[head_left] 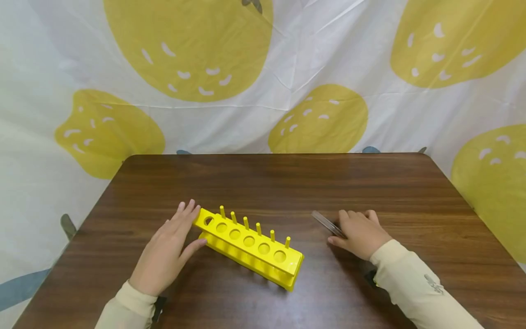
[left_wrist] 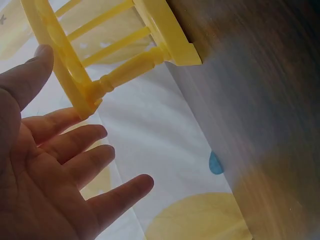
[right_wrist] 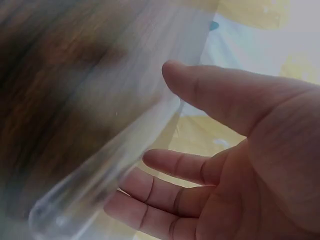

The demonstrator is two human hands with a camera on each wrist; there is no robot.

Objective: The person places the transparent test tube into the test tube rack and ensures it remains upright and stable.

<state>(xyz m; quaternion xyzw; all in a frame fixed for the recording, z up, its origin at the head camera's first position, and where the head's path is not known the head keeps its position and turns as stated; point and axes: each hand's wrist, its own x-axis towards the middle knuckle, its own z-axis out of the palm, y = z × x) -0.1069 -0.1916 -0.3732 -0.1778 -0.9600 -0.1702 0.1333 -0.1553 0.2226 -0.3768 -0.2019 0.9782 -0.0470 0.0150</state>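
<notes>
A yellow test tube rack stands slantwise on the table, with a row of round holes and several upright pegs. My left hand is at its left end. In the left wrist view, the thumb and index finger lie against the end of the rack, while the other fingers spread loosely away from it. To the right of the rack is a clear test tube, beside the fingers of my right hand. The right wrist view shows the test tube along the fingertips, with the thumb apart from it.
The dark wooden table has its far edge against a white cloth printed with large yellow fruit. This cloth also hangs along the left and right sides of the table.
</notes>
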